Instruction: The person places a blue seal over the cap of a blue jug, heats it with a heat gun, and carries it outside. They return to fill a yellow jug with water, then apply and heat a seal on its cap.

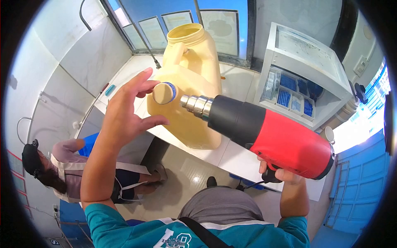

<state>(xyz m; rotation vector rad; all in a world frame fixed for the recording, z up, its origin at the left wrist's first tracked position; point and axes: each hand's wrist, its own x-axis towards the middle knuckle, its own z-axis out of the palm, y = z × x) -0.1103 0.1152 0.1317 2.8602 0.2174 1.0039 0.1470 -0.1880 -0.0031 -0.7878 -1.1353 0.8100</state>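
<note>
A cream plastic jerrycan (190,124) stands on the white counter in front of me, its cream cap (162,94) ringed by a blue band. My left hand (128,103) is open around the cap's left side, thumb below and fingers above, with fingertips close to it. My right hand (285,174) grips the handle of a red and black heat gun (285,140). Its stepped metal nozzle (196,106) points left, at the cap, just short of it. Behind stands another cream jerrycan (209,53), with an uncovered threaded mouth.
White tiled counter (237,159) runs across in front of me. On its right, a white shelf unit (304,62) holds baskets of blue items. At left, a person (74,165) in a black cap and apron is beside a blue container (87,144). A cord trails below the heat gun.
</note>
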